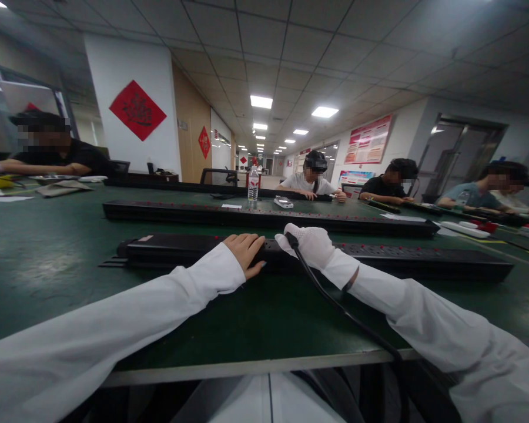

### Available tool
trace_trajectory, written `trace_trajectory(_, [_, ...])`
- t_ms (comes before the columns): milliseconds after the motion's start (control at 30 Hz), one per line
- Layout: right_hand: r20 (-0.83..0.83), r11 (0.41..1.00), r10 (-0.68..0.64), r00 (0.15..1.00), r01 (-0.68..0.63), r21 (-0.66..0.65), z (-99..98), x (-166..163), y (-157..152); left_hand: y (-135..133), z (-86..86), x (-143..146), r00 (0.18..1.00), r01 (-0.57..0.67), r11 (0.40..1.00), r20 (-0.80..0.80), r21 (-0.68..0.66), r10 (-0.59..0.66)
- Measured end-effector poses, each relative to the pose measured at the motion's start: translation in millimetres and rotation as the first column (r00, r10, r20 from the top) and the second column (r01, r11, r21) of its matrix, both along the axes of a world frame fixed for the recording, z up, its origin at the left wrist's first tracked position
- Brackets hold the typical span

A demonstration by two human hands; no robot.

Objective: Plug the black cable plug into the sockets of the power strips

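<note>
A long black power strip (392,258) with a row of sockets and red spots lies across the table in front of me. My left hand (245,252), bare, rests on its top left of the middle, with fingers stretched out. Just to the right, my right hand (314,245) in a white glove is closed around a black power plug (292,239) above the strip. From the plug a black cord (335,305) runs down over the table's front edge. Whether the plug's pins touch a socket is hidden.
Behind it lies a second black strip (194,214), with another farther back. A water bottle (253,185) and a small white device (283,202) stand beyond the second strip. Several people sit around the green table (229,329), one person (311,179) opposite me.
</note>
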State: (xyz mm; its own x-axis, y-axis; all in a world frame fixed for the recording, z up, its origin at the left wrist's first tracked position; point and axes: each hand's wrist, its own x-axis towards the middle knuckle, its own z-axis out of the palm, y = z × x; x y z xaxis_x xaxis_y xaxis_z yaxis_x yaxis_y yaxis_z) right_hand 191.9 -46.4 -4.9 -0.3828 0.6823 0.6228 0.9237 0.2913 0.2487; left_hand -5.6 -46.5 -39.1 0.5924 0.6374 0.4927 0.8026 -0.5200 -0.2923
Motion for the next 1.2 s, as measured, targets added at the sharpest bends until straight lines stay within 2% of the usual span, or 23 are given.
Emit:
trace_trajectory(567, [0.021,1.000,-0.024,0.999,0.024,0.018,-2.2,0.6,3.2,-1.7,0.8,0.3,1.000,-0.003,1.000,0.002,-0.013,0.004])
trace_trajectory(900, [0.085,0.999,-0.007,0.996,0.011,-0.044,6.7,4.0,2.4,-6.4,0.9,-0.1,1.000,0.008,1.000,0.028,0.010,-0.008])
trace_trajectory(1200, [0.096,0.998,0.052,0.994,-0.054,0.017,9.4,12.7,11.5,1.3,4.0,-6.8,0.996,0.069,0.998,-0.063,0.002,-0.069])
